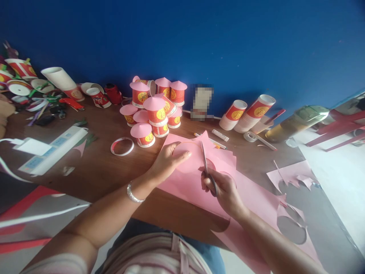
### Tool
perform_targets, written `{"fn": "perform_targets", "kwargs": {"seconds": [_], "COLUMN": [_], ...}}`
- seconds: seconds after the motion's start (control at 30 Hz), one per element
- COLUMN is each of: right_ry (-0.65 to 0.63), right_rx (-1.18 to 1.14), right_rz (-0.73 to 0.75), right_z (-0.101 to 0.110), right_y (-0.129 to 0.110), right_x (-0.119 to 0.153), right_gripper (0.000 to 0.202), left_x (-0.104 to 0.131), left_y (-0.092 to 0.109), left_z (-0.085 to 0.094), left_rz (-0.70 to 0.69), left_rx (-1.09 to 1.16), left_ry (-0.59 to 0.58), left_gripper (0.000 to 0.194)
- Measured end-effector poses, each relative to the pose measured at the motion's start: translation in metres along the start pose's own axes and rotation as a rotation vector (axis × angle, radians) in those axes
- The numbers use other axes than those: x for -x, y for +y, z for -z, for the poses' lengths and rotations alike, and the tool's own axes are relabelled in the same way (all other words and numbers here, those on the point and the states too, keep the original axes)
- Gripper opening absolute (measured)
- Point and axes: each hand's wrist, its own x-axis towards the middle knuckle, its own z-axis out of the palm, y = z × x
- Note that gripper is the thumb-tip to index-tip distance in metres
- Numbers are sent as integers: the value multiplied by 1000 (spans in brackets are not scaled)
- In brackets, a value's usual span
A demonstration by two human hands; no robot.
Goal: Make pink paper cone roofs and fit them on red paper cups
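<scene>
My left hand [169, 160] pinches a rounded piece of pink paper [186, 154] between thumb and fingers. In my right hand [224, 188] are scissors [205, 160] with dark handles, their blades pointing away from me at the right side of that piece. The blades look nearly closed; whether they are in the paper I cannot tell. Beneath both hands lies a large pink sheet [196, 196], with cut edges and a round opening near the scissors.
Paper cups with pink cone tops [142, 131] stand grouped behind my left hand. Stacked cups [256, 110], a tape roll [251, 137] and a bottle [296, 123] sit at the right. A power strip [54, 150] lies left, pink offcuts [293, 175] right.
</scene>
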Motion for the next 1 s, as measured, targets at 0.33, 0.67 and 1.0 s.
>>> {"fn": "perform_targets", "kwargs": {"seconds": [0.33, 0.67, 1.0], "right_ry": [-16, -10, -10], "right_rx": [-7, 6, 7], "right_rz": [-26, -16, -28], "right_z": [1, 1, 1], "right_y": [0, 0, 0], "right_x": [0, 1, 2], "right_gripper": [34, 32, 31], "left_x": [-2, -1, -1], "left_y": [4, 5, 4], "left_z": [3, 3, 3], "left_rz": [28, 54, 58], "left_rx": [25, 71, 89], "left_ry": [-21, -17, -10], "left_gripper": [39, 41, 43]}}
